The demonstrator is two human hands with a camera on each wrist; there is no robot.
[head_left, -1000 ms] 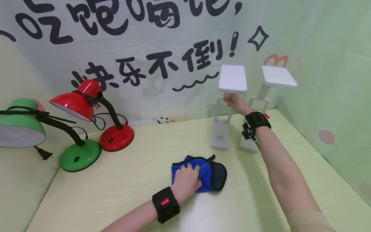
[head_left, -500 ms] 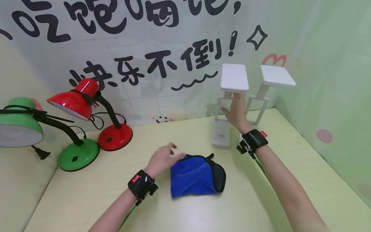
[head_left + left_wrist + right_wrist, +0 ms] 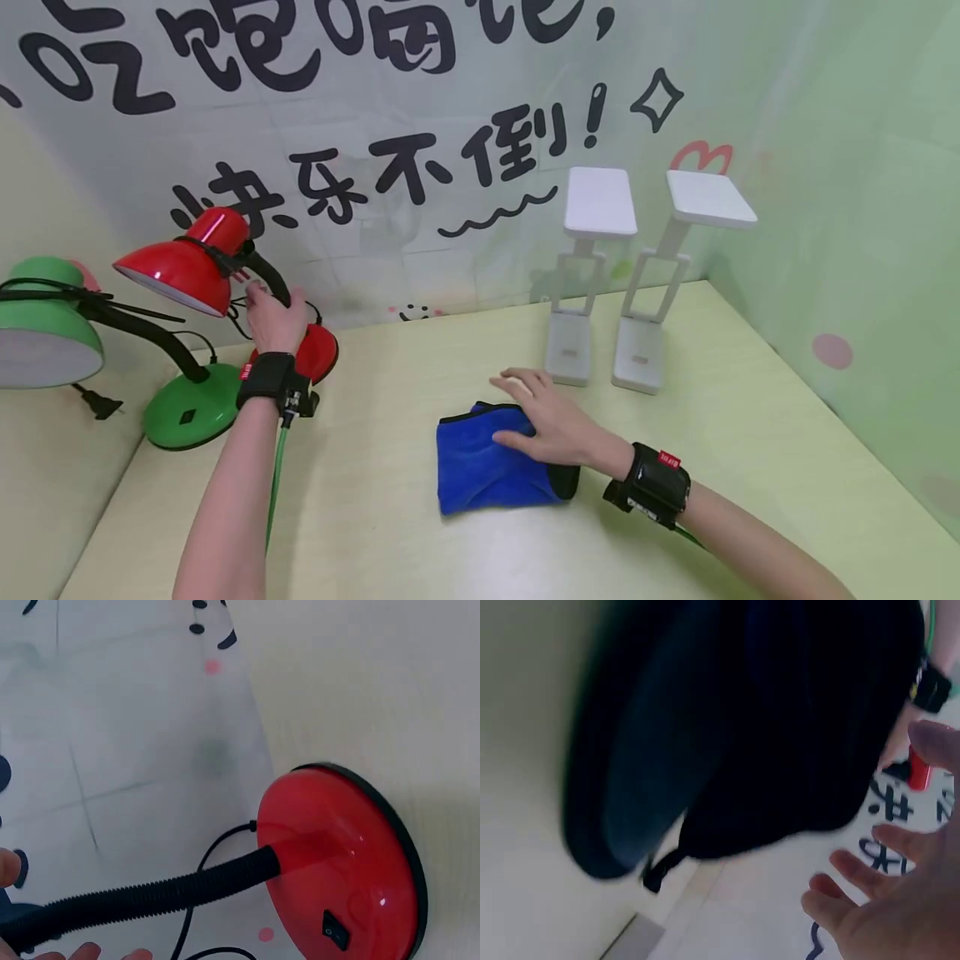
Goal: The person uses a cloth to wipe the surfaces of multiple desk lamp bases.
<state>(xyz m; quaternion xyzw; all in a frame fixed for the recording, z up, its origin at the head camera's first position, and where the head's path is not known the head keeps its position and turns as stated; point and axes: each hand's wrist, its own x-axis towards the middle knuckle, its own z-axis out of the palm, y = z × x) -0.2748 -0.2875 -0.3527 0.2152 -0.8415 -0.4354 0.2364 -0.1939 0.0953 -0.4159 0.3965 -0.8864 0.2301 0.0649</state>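
Observation:
In the head view my left hand [image 3: 277,323] is at the bent black neck of a red desk lamp [image 3: 318,354]. The left wrist view has the lamp's ribbed neck [image 3: 165,894] between the thumb and fingers, the thumb tip apart from it. Its red base [image 3: 337,855] rests on the table. My right hand [image 3: 558,427] hovers, fingers spread, over a folded blue cloth [image 3: 480,471] with black edging, overlapping it in the head view. From the right wrist, the cloth's dark panel [image 3: 656,765] looms large, with bare fingers [image 3: 866,874] beside it.
A green desk lamp [image 3: 198,408] stands left of the red one, its plug [image 3: 101,402] hanging by the side wall. Two white folding lamps [image 3: 568,346] [image 3: 639,354] stand upright at the back right. A printed sheet [image 3: 352,275] covers the wall behind the table [image 3: 375,517].
My left hand has left the cloth and moved left to the red lamp. My right hand has come down from the nearer white lamp to over the cloth.

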